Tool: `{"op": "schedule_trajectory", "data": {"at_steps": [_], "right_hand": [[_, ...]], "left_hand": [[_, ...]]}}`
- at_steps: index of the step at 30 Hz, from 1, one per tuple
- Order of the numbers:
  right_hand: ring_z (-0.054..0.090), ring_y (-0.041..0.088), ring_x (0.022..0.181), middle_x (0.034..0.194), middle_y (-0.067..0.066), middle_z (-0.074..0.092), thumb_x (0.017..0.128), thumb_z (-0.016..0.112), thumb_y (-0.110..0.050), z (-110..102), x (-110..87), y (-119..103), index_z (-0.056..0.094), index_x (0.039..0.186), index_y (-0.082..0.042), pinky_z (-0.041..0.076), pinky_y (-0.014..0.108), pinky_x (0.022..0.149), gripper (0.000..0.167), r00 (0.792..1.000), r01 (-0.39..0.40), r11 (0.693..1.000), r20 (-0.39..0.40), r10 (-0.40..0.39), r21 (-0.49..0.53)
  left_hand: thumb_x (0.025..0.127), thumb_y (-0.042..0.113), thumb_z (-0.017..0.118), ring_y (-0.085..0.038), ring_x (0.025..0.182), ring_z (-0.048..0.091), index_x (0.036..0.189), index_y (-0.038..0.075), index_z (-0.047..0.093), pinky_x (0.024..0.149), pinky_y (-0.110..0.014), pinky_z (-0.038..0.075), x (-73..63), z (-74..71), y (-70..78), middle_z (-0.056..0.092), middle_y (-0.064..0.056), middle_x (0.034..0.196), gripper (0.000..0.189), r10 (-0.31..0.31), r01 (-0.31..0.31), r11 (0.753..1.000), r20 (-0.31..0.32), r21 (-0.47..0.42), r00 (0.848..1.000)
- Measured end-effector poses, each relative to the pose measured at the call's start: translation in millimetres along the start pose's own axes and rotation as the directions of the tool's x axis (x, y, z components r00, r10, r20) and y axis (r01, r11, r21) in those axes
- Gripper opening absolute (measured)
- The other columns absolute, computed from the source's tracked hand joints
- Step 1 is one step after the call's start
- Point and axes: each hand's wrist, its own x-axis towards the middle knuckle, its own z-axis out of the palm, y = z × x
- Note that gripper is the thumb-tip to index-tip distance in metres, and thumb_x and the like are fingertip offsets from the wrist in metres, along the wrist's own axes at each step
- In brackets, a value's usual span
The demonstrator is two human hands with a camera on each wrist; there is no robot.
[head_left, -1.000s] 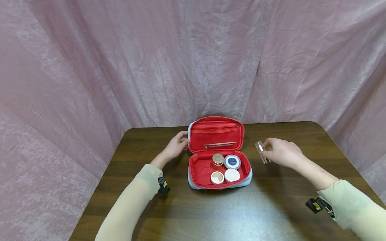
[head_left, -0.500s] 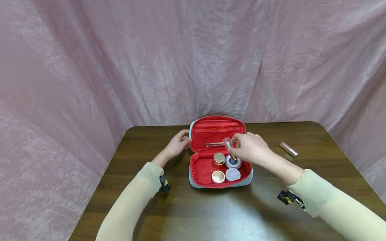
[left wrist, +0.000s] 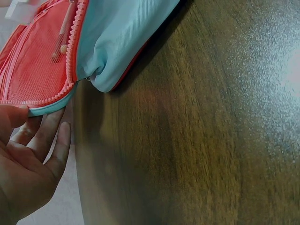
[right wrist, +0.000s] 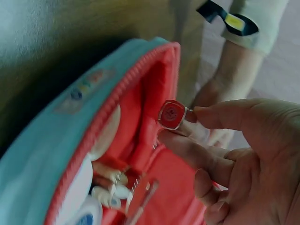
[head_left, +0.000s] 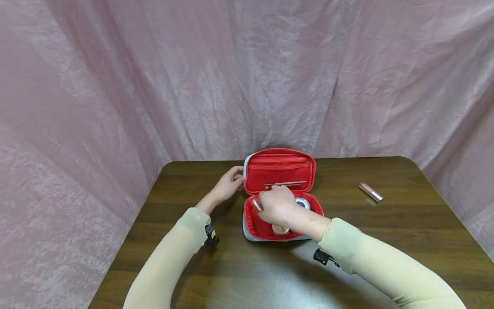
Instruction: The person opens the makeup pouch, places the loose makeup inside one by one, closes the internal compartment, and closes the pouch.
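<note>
One lipstick tube (head_left: 256, 204) is pinched between thumb and finger of the right hand (head_left: 279, 207), at the left end of the open makeup bag (head_left: 247, 231); over or just inside, can't tell. Looks light and stiff, probably slick, so I'd hold it mid-barrel and not trust the cap. Left hand (head_left: 227, 185) grips the bag's lid (head_left: 278, 175) by its side edge, which seems soft and bendy. Another tube (head_left: 371, 192) lies on the table (head_left: 231, 270), well apart.

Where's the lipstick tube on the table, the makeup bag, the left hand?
Lipstick tube (head_left: 371, 192): head view, middle of barrel.
Makeup bag (head_left: 278, 174): head view, raised lid's red inside.
Left hand (head_left: 227, 186): head view, its back.
</note>
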Motion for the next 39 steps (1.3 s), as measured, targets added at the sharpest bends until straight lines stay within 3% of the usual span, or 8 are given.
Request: {"op": "schedule_trajectory", "data": {"at_steps": [3, 9, 12, 17, 23, 31, 39], "right_hand": [[0.058, 0.023, 0.088, 0.065, -0.006, 0.056, 0.086, 0.077, -0.032, 7.7, 5.6, -6.2, 0.06, 0.073, -0.021, 0.046, 0.041, 0.084, 0.024, 0.998, -0.01, 1.0, 0.057, 0.011, -0.017], [0.055, 0.019, 0.08, 0.066, -0.006, 0.057, 0.088, 0.076, -0.031, 19.1, 13.6, -12.8, 0.063, 0.07, -0.022, 0.046, 0.039, 0.083, 0.023, 0.99, -0.042, 0.998, 0.136, 0.048, -0.048], [0.055, 0.021, 0.081, 0.072, -0.004, 0.059, 0.089, 0.074, -0.029, 24.4, 16.3, -16.4, 0.064, 0.073, -0.023, 0.05, 0.041, 0.075, 0.02, 0.982, -0.079, 0.995, 0.165, 0.089, -0.069], [0.058, 0.026, 0.086, 0.082, 0.002, 0.061, 0.089, 0.071, -0.027, 31.7, 21.7, -22.5, 0.065, 0.077, -0.022, 0.051, 0.053, 0.065, 0.014, 0.973, -0.143, 0.986, 0.174, 0.155, -0.08], [0.057, 0.023, 0.072, 0.073, 0.001, 0.06, 0.087, 0.071, -0.023, 38.3, 25.2, -24.0, 0.062, 0.073, -0.021, 0.049, 0.056, 0.067, 0.017, 0.985, -0.102, 0.992, 0.134, 0.112, -0.077], [0.054, 0.02, 0.062, 0.065, -0.002, 0.057, 0.085, 0.072, -0.024, 41.2, 23.2, -21.3, 0.061, 0.065, -0.021, 0.044, 0.056, 0.071, 0.023, 0.987, -0.091, 0.996, 0.131, 0.088, 0.013], [0.055, 0.015, 0.066, 0.068, -0.005, 0.059, 0.092, 0.065, -0.023, 34.0, 17.6, -14.2, 0.065, 0.072, -0.022, 0.043, 0.046, 0.077, 0.02, 0.983, -0.098, 0.982, 0.172, 0.069, 0.164]], "left_hand": [[0.107, 0.006, 0.049, -0.028, 0.099, 0.07, 0.145, 0.005, 0.047, 0.098, -0.057, 0.051, 0.8, 0.5, -0.8, 0.07, -0.019, 0.112, 0.037, 0.011, -0.011, 1.0, 0.001, -0.002, 1.0], [0.107, 0.005, 0.049, -0.027, 0.096, 0.07, 0.144, 0.005, 0.048, 0.097, -0.057, 0.052, 0.5, -0.8, -0.9, 0.071, -0.018, 0.111, 0.037, 0.016, -0.016, 1.0, 0.002, -0.011, 1.0], [0.107, 0.005, 0.049, -0.026, 0.096, 0.07, 0.144, 0.005, 0.048, 0.097, -0.056, 0.052, 0.3, -1.2, -0.2, 0.07, -0.018, 0.111, 0.037, 0.012, -0.012, 1.0, 0.001, -0.008, 1.0], [0.107, 0.006, 0.049, -0.026, 0.097, 0.07, 0.145, 0.006, 0.047, 0.095, -0.051, 0.054, 0.2, -1.8, 0.0, 0.071, -0.017, 0.112, 0.038, 0.012, -0.012, 1.0, 0.001, 0.012, 1.0], [0.107, 0.007, 0.049, -0.028, 0.099, 0.07, 0.146, 0.007, 0.047, 0.095, -0.049, 0.054, -0.3, -1.7, 0.2, 0.07, -0.017, 0.114, 0.038, 0.007, -0.008, 1.0, 0.005, 0.024, 1.0], [0.108, 0.009, 0.05, -0.026, 0.099, 0.07, 0.145, 0.006, 0.047, 0.095, -0.05, 0.054, 0.2, -1.2, -0.6, 0.071, -0.016, 0.114, 0.037, 0.011, -0.011, 1.0, -0.002, 0.021, 1.0], [0.108, 0.008, 0.05, -0.026, 0.099, 0.069, 0.143, 0.004, 0.049, 0.097, -0.053, 0.053, 0.3, 0.1, 0.3, 0.071, -0.018, 0.114, 0.035, 0.018, -0.018, 1.0, -0.003, -0.002, 1.0]]}}
